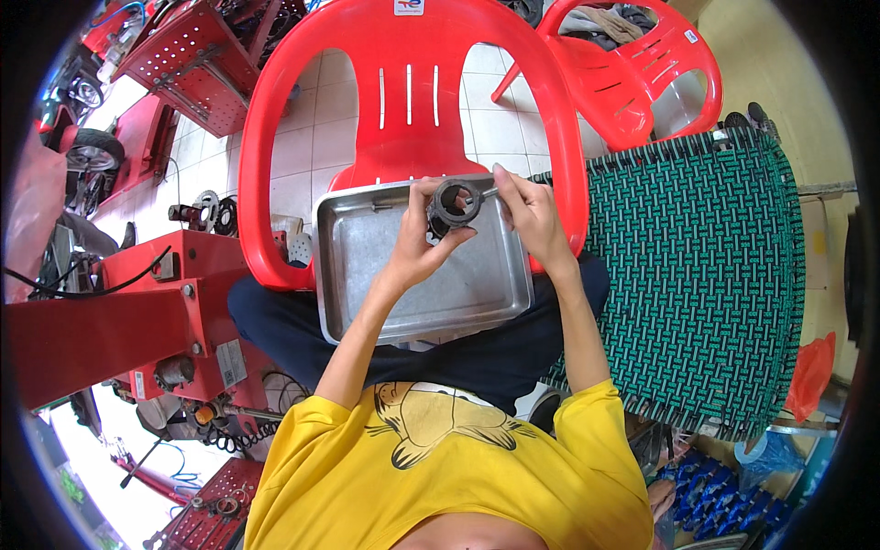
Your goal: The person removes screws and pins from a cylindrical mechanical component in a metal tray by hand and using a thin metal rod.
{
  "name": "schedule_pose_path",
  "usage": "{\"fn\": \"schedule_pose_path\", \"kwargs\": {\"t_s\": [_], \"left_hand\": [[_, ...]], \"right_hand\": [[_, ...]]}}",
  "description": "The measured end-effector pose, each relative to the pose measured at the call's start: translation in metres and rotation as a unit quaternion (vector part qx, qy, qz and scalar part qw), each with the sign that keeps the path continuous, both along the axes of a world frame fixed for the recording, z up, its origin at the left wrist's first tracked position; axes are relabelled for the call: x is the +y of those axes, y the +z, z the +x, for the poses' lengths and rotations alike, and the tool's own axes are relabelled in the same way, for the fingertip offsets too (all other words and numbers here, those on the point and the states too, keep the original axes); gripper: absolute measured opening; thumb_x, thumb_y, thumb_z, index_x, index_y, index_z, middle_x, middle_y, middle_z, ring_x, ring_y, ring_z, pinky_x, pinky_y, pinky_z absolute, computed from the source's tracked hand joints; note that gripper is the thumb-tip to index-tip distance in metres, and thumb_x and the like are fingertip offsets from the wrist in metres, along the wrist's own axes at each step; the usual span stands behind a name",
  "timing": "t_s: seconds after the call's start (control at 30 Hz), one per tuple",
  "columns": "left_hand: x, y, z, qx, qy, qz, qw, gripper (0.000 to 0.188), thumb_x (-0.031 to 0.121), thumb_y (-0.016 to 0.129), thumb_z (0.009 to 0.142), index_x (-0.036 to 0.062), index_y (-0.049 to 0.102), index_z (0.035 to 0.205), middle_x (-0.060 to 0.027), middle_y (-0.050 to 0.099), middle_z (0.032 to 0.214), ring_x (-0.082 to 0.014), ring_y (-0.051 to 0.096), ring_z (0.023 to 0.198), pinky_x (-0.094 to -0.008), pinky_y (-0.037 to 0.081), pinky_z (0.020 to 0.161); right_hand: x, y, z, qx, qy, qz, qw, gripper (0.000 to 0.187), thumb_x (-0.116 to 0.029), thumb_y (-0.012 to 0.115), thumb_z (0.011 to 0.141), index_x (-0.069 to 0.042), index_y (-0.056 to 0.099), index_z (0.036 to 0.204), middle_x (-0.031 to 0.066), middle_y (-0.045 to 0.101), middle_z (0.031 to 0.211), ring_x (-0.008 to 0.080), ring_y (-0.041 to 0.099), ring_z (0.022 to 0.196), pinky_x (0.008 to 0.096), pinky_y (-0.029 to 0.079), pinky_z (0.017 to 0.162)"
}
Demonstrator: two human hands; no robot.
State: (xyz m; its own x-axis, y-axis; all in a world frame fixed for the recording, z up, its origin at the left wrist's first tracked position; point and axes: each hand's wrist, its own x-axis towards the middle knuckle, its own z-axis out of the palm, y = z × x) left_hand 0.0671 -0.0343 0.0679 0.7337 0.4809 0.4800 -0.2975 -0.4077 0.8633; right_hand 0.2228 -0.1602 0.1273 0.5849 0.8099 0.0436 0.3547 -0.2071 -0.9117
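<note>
My left hand (pixel 417 252) is wrapped round a dark, ring-shaped metal part (pixel 436 213), its round opening facing up. Thumb and fingers grip it from the left and below. Close by on the right, my right hand (pixel 541 225) is closed in a pinch on a thin metal rod (pixel 486 193). The rod's tip reaches the ring's right edge; whether it goes inside I cannot tell. Both hands are above a shallow silver metal tray (pixel 367 270), which lies across my lap and the seat of a red plastic chair (pixel 394 137).
A second red chair (pixel 632 78) holding cloths stands at the far right. Beside me on the right is a green and black woven seat (pixel 697 275). Red metal workshop equipment (pixel 220 293) crowds my left, with a perforated red cart (pixel 188 64) behind it.
</note>
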Motion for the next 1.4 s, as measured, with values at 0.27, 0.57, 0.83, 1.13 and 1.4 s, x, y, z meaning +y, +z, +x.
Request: {"fn": "schedule_pose_path", "kwargs": {"t_s": [0.27,0.57,0.83,1.13,1.4], "left_hand": [[-0.006,0.000,0.001,0.002,-0.020,-0.009,1.000,0.060,0.007,0.085,0.082,0.0047,0.043,0.124,-0.0123,0.063,0.111,-0.0233,0.064,0.102,-0.0344,0.051,0.088],[-0.001,-0.009,-0.004,0.039,-0.045,-0.069,0.996,0.061,0.003,0.078,0.086,0.0051,0.039,0.133,-0.0122,0.054,0.123,-0.0229,0.056,0.116,-0.0361,0.044,0.102],[-0.004,-0.007,-0.005,0.022,-0.038,-0.062,0.997,0.058,0.008,0.080,0.087,0.0036,0.042,0.130,-0.0146,0.062,0.115,-0.0264,0.063,0.104,-0.0368,0.049,0.091],[0.000,-0.012,-0.004,0.019,-0.036,-0.025,0.999,0.060,0.009,0.079,0.088,0.0024,0.040,0.133,-0.0162,0.063,0.116,-0.0268,0.064,0.106,-0.0362,0.051,0.090],[-0.002,-0.011,-0.012,0.044,-0.071,-0.081,0.993,0.060,0.010,0.078,0.089,0.0016,0.042,0.137,-0.0173,0.063,0.121,-0.0289,0.064,0.109,-0.0387,0.049,0.096]], "right_hand": [[-0.005,-0.009,0.006,0.096,-0.010,-0.007,0.995,0.058,-0.045,0.060,0.104,-0.002,0.061,0.065,-0.0010,0.039,0.053,0.0068,0.040,0.048,0.0299,0.032,0.048],[-0.008,-0.007,-0.014,-0.040,0.017,0.109,0.993,0.043,-0.039,0.054,0.109,0.000,0.063,0.091,0.0068,0.059,0.067,0.0141,0.057,0.060,0.0337,0.040,0.056],[-0.018,-0.010,-0.002,-0.038,0.050,0.000,0.998,0.040,-0.037,0.047,0.111,-0.002,0.062,0.097,0.0068,0.054,0.067,0.0170,0.054,0.060,0.0338,0.044,0.059],[-0.021,0.002,-0.004,-0.079,0.050,-0.035,0.995,0.042,-0.041,0.050,0.110,-0.003,0.067,0.108,0.0130,0.061,0.071,0.0242,0.064,0.063,0.0379,0.047,0.064],[-0.027,0.001,-0.006,-0.129,0.054,-0.033,0.990,0.023,-0.025,0.060,0.104,-0.003,0.064,0.105,0.0190,0.066,0.076,0.0366,0.067,0.068,0.0423,0.049,0.064]]}}
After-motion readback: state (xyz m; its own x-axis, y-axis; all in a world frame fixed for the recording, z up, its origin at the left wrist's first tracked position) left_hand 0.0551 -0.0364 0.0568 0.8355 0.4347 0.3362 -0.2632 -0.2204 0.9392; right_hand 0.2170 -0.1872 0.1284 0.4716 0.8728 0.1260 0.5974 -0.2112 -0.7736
